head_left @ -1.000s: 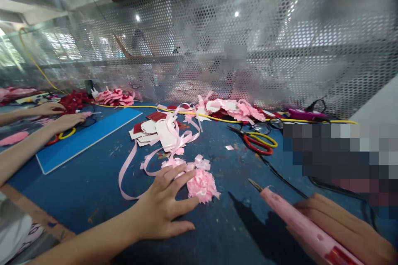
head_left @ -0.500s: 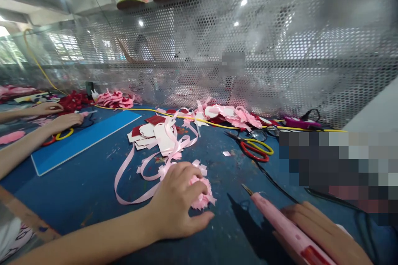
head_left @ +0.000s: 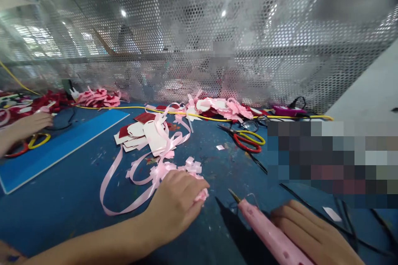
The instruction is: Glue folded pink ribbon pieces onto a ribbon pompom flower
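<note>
My left hand (head_left: 175, 205) is closed on a pink ruffled fabric piece (head_left: 202, 193), fingers over its top and thumb at its near edge; most of the piece is hidden. Just behind the hand lie small pink ribbon bows (head_left: 164, 168), and a long pink ribbon (head_left: 107, 192) loops away to the left. My right hand (head_left: 314, 232) is wrapped round a pink glue gun (head_left: 264, 227). Its metal tip points up and left, toward the ruffled piece but apart from it. A thin thread of glue curls near the nozzle.
Scissors (head_left: 245, 138) with red and yellow handles lie at right centre. White and red cards (head_left: 155, 136) are stacked behind the ribbon. A yellow cable (head_left: 214, 119) runs along the back before a perforated screen (head_left: 186, 58). At left, a co-worker's hand (head_left: 27, 126) is beside a blue board (head_left: 62, 147).
My left fingers and thumb have drawn together on the ruffled piece. The glue gun has shifted slightly left and down in view. The whole view has turned a little right and down.
</note>
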A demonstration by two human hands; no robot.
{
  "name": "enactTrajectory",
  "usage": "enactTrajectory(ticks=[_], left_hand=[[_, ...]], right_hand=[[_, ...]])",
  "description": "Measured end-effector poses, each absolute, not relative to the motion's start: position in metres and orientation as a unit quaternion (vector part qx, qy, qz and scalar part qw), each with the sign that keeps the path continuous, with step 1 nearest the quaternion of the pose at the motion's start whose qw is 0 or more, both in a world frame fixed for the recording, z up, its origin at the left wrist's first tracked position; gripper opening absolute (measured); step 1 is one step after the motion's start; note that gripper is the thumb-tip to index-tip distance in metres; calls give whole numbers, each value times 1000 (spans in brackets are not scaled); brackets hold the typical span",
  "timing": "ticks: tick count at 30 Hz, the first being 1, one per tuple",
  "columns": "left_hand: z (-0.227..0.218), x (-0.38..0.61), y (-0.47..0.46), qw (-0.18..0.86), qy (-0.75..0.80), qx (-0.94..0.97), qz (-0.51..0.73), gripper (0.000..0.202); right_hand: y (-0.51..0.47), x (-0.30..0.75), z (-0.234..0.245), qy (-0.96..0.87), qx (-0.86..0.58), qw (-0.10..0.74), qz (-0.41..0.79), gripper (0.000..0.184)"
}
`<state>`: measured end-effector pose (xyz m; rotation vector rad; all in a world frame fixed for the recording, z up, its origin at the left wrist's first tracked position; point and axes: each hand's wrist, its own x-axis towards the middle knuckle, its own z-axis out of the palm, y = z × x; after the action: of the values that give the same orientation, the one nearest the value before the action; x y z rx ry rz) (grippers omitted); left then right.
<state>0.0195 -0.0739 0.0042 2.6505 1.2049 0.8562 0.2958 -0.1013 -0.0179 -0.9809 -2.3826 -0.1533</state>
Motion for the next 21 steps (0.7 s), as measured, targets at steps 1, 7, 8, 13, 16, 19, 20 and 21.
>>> enactTrajectory(ticks=[1,7,8,13,16,19,20,21], left_hand=[[4,18,-74,55,407,868,278,17],[2,11,-74,141,456,832,285,30],[2,11,-74,156,461,825,287,30],[3,10,-74,219,477,790,317,28],[4,10,-73,262,487,765,330,30],[4,10,-72,299,495,745,333,31],[4,9,-72,308,497,740,332,31],[5,9,-71,315,500,735,331,31]], right_hand=[[-102,296,-17,-893,-357,272,-25,31],[-97,285,2,-920,-309,239,-10,34],[-96,281,5,-925,-302,229,-15,37],[-93,258,8,-942,-265,200,-43,48],[-90,249,7,-946,-253,192,-62,55],[-88,243,7,-950,-243,182,-78,58],[-87,242,7,-950,-243,180,-82,58],[-87,241,8,-950,-243,177,-87,57]])
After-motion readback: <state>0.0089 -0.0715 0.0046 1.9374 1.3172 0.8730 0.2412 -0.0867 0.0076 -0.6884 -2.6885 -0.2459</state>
